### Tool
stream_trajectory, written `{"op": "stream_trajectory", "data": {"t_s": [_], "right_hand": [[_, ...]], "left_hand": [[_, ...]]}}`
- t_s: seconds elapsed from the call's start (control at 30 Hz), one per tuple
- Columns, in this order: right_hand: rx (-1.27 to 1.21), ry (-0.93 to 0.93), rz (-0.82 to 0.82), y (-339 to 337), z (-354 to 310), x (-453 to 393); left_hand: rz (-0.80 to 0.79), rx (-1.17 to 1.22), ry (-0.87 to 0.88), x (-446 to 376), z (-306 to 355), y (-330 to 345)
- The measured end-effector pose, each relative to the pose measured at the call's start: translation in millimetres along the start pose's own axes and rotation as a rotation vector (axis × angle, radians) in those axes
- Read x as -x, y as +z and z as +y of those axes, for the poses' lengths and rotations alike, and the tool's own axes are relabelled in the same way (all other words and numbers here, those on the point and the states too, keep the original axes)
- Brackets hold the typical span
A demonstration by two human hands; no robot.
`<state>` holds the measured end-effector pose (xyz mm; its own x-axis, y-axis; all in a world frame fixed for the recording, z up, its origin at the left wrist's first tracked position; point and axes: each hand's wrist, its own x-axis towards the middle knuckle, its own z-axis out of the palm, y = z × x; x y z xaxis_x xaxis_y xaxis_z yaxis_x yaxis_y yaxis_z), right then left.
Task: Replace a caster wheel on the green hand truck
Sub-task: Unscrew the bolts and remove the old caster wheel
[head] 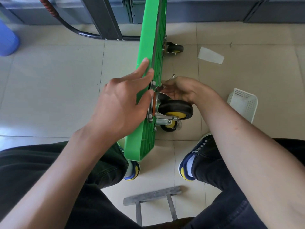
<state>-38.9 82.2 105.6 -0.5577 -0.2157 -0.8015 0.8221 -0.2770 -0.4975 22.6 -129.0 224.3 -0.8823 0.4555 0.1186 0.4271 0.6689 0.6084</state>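
The green ribbed-plastic hand truck point(149, 76) is standing on edge on the tiled floor point(49, 96), its long axis running twelve to six. The left hand point(122, 104) is pressing it with spread fingers. The right hand point(183, 90) is curling around a metal tool point(171, 77) above the black-and-yellow caster wheel point(175, 109) at the deck's three o'clock side.

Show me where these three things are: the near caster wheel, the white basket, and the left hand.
near caster wheel point(175, 105): head view, on its black tyre.
white basket point(242, 103): head view, on its perforated side wall.
left hand point(122, 104): head view, on the back of the hand.
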Motion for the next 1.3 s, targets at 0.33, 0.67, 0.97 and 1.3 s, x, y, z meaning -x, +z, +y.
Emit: {"op": "stream_trajectory", "data": {"t_s": [0.33, 0.67, 0.97, 1.3], "right_hand": [[0.02, -0.041, 0.008, 0, -3, 8], [0.172, -0.305, 0.135, 16, -11, 21], [0.308, -0.489, 0.271, 33, -12, 38], [0.552, -0.824, 0.412, 49, 22, 68]], "left_hand": [[-0.014, -0.016, -0.009, -1, 1, -2], [0.016, -0.017, 0.013, -1, 0, -1], [-0.01, -0.031, 0.006, -2, -1, -2], [0.025, -0.039, 0.013, -2, -2, 0]]}}
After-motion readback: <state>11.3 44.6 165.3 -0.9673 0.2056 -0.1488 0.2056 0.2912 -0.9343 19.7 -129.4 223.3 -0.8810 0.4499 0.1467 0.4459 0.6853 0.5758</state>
